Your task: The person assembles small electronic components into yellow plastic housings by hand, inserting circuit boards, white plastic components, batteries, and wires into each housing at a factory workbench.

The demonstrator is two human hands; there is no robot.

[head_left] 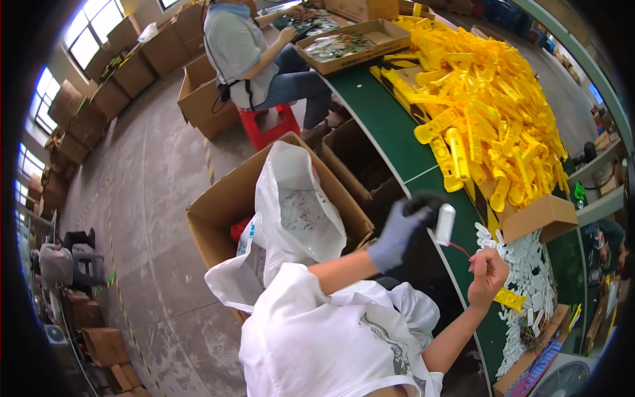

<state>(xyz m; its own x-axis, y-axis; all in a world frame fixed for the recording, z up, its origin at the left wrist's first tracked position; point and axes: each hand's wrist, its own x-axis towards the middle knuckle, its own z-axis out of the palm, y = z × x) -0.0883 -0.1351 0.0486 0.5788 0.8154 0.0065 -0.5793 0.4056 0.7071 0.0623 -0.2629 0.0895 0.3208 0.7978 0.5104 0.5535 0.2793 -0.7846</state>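
The gloved left hand point(410, 223) holds a white cylinder point(445, 223); the right hand point(488, 272) pinches a red wire point(460, 249). Yellow parts point(489, 106) crowd the green table point(362, 99).

Here's the pile point(489, 112), heaped high, blocking any low reach across! Left of it, a strip of green table point(377, 119) lies open, as far as the tray point(360, 59) at the pile's far left. On the pile's near side the carton point(542, 213) walls things off, white pieces point(536, 274) crowding below. Short of the pile, the wire point(458, 247) bars the gap from my left hand's point(413, 228) cylinder point(445, 223) to my right hand point(488, 276).
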